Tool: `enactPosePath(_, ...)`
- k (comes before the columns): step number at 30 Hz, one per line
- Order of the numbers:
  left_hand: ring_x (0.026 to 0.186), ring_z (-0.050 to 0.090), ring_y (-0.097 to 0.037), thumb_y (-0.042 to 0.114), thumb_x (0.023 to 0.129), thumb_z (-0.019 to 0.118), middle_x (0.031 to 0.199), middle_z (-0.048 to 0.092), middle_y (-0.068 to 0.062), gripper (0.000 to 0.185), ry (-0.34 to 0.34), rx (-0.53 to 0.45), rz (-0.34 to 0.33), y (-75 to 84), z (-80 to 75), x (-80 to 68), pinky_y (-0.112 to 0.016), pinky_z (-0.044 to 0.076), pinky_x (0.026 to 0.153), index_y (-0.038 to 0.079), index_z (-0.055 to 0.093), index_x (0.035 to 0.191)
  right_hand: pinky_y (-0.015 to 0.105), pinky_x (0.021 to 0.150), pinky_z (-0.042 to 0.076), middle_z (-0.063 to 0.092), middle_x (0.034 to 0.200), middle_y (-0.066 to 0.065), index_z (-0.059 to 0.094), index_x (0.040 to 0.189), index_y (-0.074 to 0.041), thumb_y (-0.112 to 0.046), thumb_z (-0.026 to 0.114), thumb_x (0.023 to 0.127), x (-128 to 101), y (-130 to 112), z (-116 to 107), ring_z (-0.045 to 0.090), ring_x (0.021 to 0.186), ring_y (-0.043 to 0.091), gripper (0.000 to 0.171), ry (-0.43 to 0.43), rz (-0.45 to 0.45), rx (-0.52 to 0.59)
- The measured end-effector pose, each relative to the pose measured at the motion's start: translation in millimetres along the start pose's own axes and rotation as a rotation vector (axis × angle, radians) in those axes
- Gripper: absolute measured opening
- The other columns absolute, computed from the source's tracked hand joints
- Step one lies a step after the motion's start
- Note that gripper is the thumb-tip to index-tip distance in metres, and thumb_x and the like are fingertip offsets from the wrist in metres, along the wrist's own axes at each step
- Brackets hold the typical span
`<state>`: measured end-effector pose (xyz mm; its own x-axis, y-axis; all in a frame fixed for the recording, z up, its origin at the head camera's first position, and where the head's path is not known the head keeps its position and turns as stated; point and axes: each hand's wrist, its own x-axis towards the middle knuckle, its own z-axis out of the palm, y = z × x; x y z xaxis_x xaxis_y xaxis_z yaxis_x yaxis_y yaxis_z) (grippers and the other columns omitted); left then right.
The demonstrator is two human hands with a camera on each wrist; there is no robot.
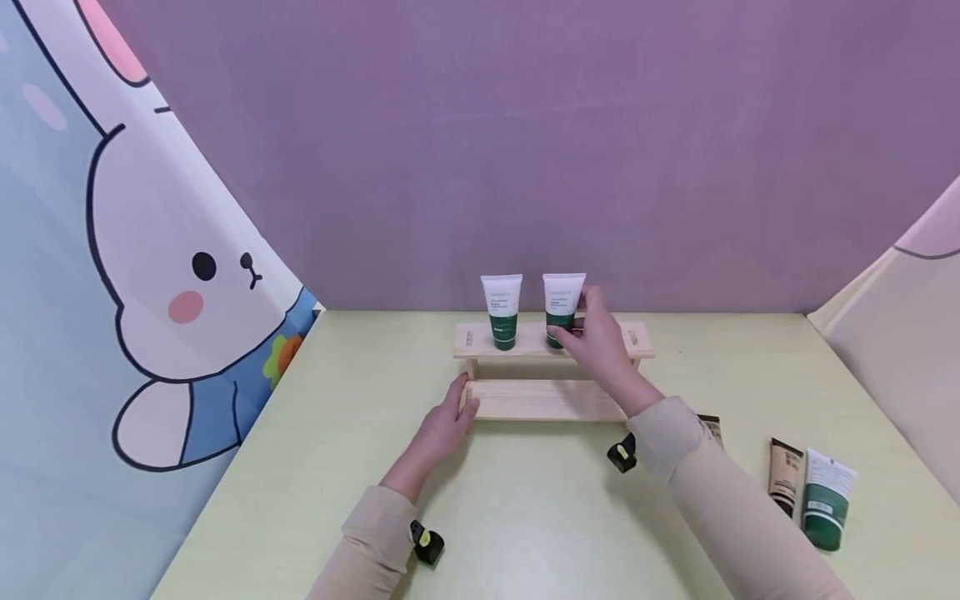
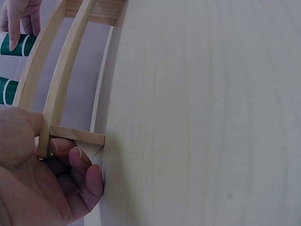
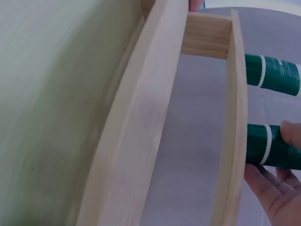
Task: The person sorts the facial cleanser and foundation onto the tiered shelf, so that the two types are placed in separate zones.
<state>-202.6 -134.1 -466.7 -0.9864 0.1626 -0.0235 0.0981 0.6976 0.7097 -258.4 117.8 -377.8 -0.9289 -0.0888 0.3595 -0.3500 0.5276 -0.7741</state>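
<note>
So there's a small two-step wooden rack (image 1: 551, 367) sitting toward the back of the pale yellow counter (image 1: 525, 517), at 12 o'clock from the person. Two white-and-green tubes stand cap-down on its top step. The right hand (image 1: 596, 342) has its fingers curled round the right tube (image 1: 562, 304), low down near the green part, which looks like it's steadying it so it stands straight next to the left tube (image 1: 502, 310). Standing on the flat caps is probably why they stay upright at all.

The left hand (image 1: 442, 429) rests at the rack's left end, about 9 o'clock from the rack. The left wrist view shows the fingertips (image 2: 77, 157) curled against the little corner post, so my guess is it's bracing the rack so it doesn't slide.

Count: two tubes on the rack, plus more lying flat on the counter at roughly 4 o'clock from it. There's one green-and-white tube (image 1: 827, 496), one tan tube (image 1: 785, 473), and a third tan tube (image 1: 711, 427) mostly hidden behind the right sleeve. That makes five tubes that I can see, and one rack.
</note>
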Motion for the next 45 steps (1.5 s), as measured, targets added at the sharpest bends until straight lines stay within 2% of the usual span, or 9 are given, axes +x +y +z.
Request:
enactPosePath(3, 0.111, 0.046, -0.038, 0.045, 0.093, 0.033, 0.127, 0.046, -0.018, 0.054, -0.001, -0.002, -0.006, -0.6, 0.7, -0.2, -0.052, 0.036, 0.089, 0.028, 0.015, 0.140, 0.031, 0.073, 0.050, 0.048, 0.109, 0.009, 0.028, 0.123, -0.011, -0.024, 0.066, 0.079, -1, 2, 1, 0.057, 0.092, 0.022, 0.059, -0.016, 0.009, -0.021)
enactPosePath(8, 0.112, 0.045, -0.037, 0.046, 0.092, 0.034, 0.128, 0.045, -0.018, 0.055, -0.003, -0.002, -0.008, -3.0, 1.8, -0.4, -0.050, 0.035, 0.090, 0.026, 0.016, 0.141, 0.032, 0.074, 0.049, 0.051, 0.109, 0.008, 0.034, 0.120, -0.011, -0.021, 0.068, 0.078, -2, 5, -1, 0.057, 0.093, 0.024, 0.056, -0.065, 0.037, -0.045)
enactPosePath(13, 0.111, 0.046, -0.038, 0.046, 0.092, 0.033, 0.128, 0.044, -0.018, 0.055, -0.007, 0.007, 0.003, -5.0, 2.5, -1.2, -0.050, 0.036, 0.090, 0.026, 0.015, 0.141, 0.035, 0.077, 0.048, 0.054, 0.108, 0.007, 0.040, 0.124, -0.012, -0.021, 0.070, 0.075, -12, 9, -8, 0.057, 0.093, 0.025, 0.059, -0.013, 0.009, -0.042)
enactPosePath(20, 0.111, 0.045, -0.038, 0.046, 0.092, 0.033, 0.128, 0.045, -0.019, 0.055, -0.005, 0.018, 0.002, -4.1, -1.1, -2.0, -0.051, 0.036, 0.090, 0.026, 0.016, 0.141, 0.035, 0.076, 0.049, 0.057, 0.104, 0.005, 0.049, 0.119, -0.011, -0.019, 0.067, 0.078, -37, 12, -27, 0.057, 0.093, 0.024, 0.046, 0.047, -0.104, -0.080)
enactPosePath(29, 0.112, 0.045, -0.038, 0.045, 0.092, 0.034, 0.129, 0.044, -0.018, 0.055, -0.009, 0.011, -0.001, -3.3, -2.2, -1.2, -0.052, 0.035, 0.090, 0.026, 0.015, 0.141, 0.036, 0.073, 0.049, 0.058, 0.106, 0.010, 0.053, 0.114, -0.006, -0.015, 0.067, 0.079, -78, 28, -62, 0.059, 0.087, 0.023, 0.039, 0.049, -0.133, -0.202)
enactPosePath(39, 0.113, 0.043, -0.038, 0.046, 0.092, 0.033, 0.131, 0.042, -0.017, 0.055, -0.023, 0.012, -0.014, -5.8, -1.6, -2.5, -0.052, 0.034, 0.091, 0.029, 0.014, 0.141, 0.039, 0.065, 0.050, 0.061, 0.096, 0.013, 0.054, 0.113, -0.001, -0.014, 0.062, 0.082, -130, 59, -116, 0.061, 0.079, 0.028, 0.034, -0.011, -0.024, -0.352)
enactPosePath(45, 0.115, 0.042, -0.038, 0.046, 0.092, 0.034, 0.132, 0.041, -0.017, 0.055, -0.031, 0.004, -0.020, -5.2, -2.5, -3.9, -0.053, 0.032, 0.092, 0.029, 0.015, 0.140, 0.040, 0.056, 0.049, 0.060, 0.095, 0.019, 0.054, 0.112, 0.002, -0.010, 0.063, 0.080, -159, 78, -141, 0.060, 0.075, 0.030, 0.035, -0.032, 0.044, -0.466)
